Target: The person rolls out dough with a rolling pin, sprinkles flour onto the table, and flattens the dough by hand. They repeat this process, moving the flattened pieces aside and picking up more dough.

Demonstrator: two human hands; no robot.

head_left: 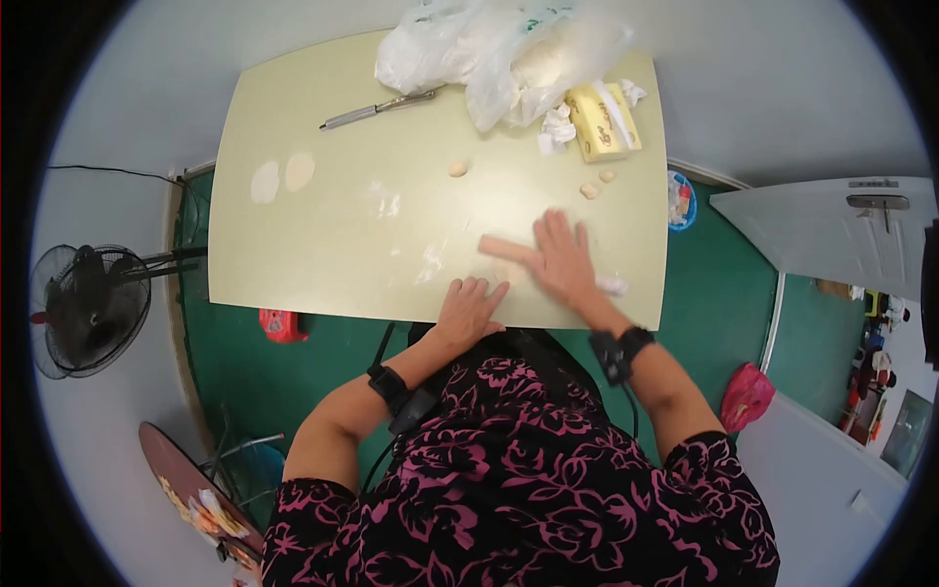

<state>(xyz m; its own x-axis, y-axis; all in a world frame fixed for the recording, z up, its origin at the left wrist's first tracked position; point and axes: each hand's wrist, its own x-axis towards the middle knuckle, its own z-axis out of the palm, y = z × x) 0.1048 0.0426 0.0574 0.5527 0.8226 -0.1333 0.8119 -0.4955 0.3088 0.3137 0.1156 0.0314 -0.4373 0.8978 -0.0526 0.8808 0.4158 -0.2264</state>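
My right hand (565, 262) lies over a short wooden rolling pin (504, 249), fingers stretched out and slightly blurred. One end of the pin shows to the left of the hand. My left hand (469, 311) rests at the table's near edge with its fingers spread. By its fingertips is a faint pale patch, perhaps a dough round (507, 276), hard to make out. Two flat dough rounds (265, 183) lie at the left. A small dough lump (458, 169) sits mid-table, and two more lumps (589, 191) are at the right.
On the pale yellow table (293, 264), white plastic bags (528, 68) stand at the back beside a yellow tissue pack (602, 122) and crumpled tissues. A grey-handled tool (377, 110) lies back left. Flour smudges mark the top. A fan (93, 311) stands left; a door (831, 225) is at right.
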